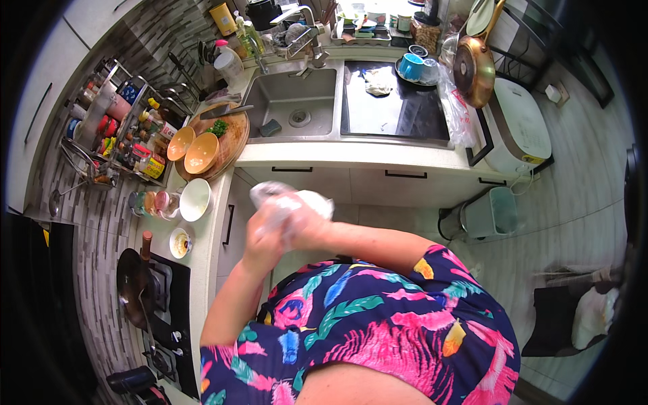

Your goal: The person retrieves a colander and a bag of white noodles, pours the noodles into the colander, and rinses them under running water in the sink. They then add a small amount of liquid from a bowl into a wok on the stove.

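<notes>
Both my hands are raised together in front of my body, blurred by motion. My left hand and my right hand are closed around a thin white and partly see-through wad. It looks like a plastic bag or a cloth; the blur hides which. Beyond them is the counter with a steel sink, where a dark sponge lies. To the left, a round wooden cutting board bears two orange bowls, chopped greens and a knife.
A white bowl and a small bowl stand on the left counter. A wok rests on the gas stove. Right of the sink, a crumpled white cloth lies on a black glass panel. A bin stands on the floor.
</notes>
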Demonstrator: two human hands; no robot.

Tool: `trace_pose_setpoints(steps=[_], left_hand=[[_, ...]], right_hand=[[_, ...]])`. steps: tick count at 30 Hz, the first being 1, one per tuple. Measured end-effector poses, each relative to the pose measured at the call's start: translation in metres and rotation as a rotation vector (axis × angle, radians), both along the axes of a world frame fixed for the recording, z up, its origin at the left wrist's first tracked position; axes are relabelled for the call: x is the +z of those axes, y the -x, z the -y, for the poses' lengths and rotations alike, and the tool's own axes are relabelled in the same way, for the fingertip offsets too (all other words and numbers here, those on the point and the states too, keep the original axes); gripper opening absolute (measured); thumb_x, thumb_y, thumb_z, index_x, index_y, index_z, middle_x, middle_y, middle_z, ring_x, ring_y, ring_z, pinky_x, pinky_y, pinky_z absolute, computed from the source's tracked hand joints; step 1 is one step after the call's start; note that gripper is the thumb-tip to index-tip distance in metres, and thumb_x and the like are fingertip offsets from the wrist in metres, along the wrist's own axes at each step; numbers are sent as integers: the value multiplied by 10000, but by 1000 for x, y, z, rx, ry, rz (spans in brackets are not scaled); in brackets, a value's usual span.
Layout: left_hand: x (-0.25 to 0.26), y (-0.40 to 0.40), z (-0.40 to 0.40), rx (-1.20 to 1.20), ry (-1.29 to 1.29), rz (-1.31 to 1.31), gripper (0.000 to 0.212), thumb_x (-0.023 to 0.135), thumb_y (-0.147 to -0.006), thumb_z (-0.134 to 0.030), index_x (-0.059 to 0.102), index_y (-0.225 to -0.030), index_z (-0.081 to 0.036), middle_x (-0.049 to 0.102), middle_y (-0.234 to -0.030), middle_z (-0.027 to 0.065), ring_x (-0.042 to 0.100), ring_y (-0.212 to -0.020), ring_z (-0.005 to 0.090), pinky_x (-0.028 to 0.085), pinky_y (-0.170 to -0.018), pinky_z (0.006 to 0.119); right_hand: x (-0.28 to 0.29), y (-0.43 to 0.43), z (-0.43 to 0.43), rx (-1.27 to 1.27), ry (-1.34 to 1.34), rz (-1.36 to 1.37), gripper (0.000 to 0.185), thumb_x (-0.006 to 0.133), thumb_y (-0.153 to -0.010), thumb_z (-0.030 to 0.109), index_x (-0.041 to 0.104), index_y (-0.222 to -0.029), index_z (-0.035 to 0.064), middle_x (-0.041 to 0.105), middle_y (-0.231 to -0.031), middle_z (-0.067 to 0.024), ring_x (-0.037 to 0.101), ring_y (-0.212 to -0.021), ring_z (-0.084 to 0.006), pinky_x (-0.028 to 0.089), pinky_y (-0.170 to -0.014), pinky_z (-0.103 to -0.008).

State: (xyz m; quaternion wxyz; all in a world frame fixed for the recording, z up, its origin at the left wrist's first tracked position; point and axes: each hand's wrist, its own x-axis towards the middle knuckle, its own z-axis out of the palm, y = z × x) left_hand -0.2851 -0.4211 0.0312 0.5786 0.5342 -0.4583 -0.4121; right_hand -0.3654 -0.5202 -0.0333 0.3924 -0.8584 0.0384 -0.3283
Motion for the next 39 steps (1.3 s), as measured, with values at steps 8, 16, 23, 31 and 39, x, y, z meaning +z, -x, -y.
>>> trace_pose_setpoints(steps=[8,16,23,31,39], left_hand=[[1,51,98,-40,367,650,376,573,-846,-41,455,-1203,-43,547,-1087,99,555,-967,182,447,-852,268],[-110,-11,84,-431,-109,525,179,621,-827,-125,610,-964,-10,618,-920,110,620,-832,240,494,-748,320],[-200,-83,66,-504,-457,505,230,599,-819,-219,629,-959,-40,653,-896,138,633,-842,266,496,-750,358],[-299,-149,72,-369,-776,469,224,592,-791,-260,662,-905,-80,662,-918,133,626,-886,290,488,-798,398],[-357,-159,189,1,-937,1,317,549,-840,-312,621,-1050,-87,659,-937,113,616,-889,296,512,-802,406]], right_hand=[[-72,117,125,-354,-843,227,295,354,-974,199,560,-1079,16,620,-958,-90,592,-879,-184,472,-837,-312],[-18,156,222,-839,-807,375,348,383,-985,283,594,-860,36,622,-789,-64,575,-739,-144,457,-727,-288],[-20,150,309,-992,-576,19,359,448,-963,356,592,-851,47,608,-785,-43,566,-740,-142,449,-735,-295],[-21,101,366,-876,-214,-387,348,461,-947,329,669,-934,51,637,-950,-72,547,-896,-184,409,-847,-312],[-101,137,349,-1221,-108,-455,547,650,-826,389,570,-1133,-56,603,-1122,-172,555,-1040,-262,408,-911,-342]])
